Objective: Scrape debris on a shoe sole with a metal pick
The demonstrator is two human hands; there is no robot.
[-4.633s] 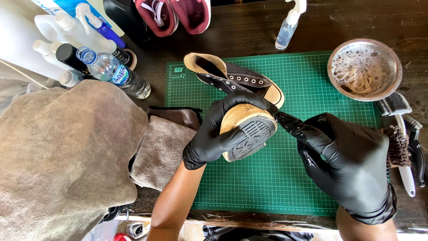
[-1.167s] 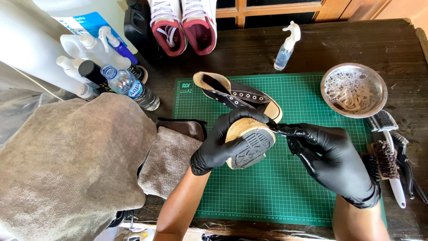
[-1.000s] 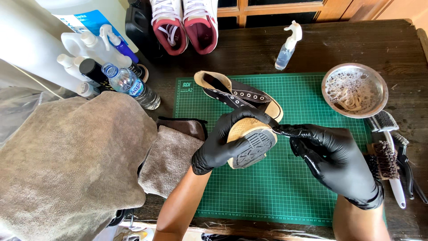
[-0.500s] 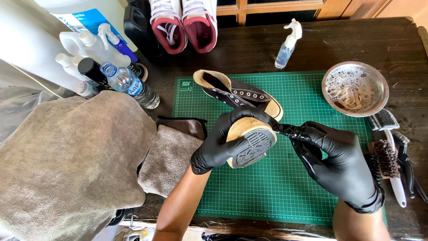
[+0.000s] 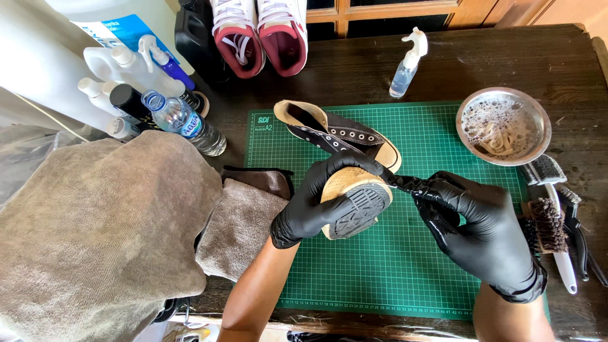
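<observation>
Head view: my black-gloved left hand (image 5: 310, 206) clamps the small black canvas sneaker (image 5: 345, 174) sole-up over the green cutting mat's (image 5: 392, 272) middle, steadying it while my right hand's (image 5: 478, 231) fingers pinch a thin dark tool (image 5: 396, 182) against its rubber edge.

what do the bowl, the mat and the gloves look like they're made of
Bowl: likely stainless steel, with a shiny grey rim that reflects light.
Mat: probably flexible vinyl or rubber, matte green with a printed grid.
Gloves on the left hand and right hand: thin glossy black, probably nitrile or latex.
</observation>
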